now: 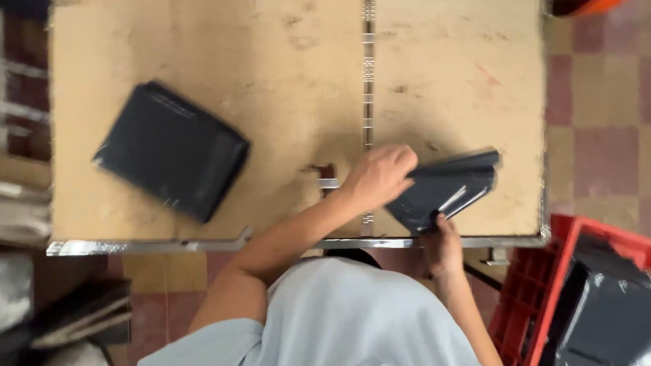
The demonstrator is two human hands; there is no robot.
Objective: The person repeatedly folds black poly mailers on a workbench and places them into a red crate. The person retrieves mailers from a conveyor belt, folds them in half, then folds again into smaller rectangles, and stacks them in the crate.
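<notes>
The flat dark-grey plastic packet lies near the worktop's front edge, long axis slanting up to the right, the left hand pressed over its left end and the right hand (nearer the body) pinching its lower corner.

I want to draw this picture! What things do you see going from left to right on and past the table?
Black bag stack → metal strip → left hand → dark bag, with the right hand under its near edge → red crate on the floor.
</notes>
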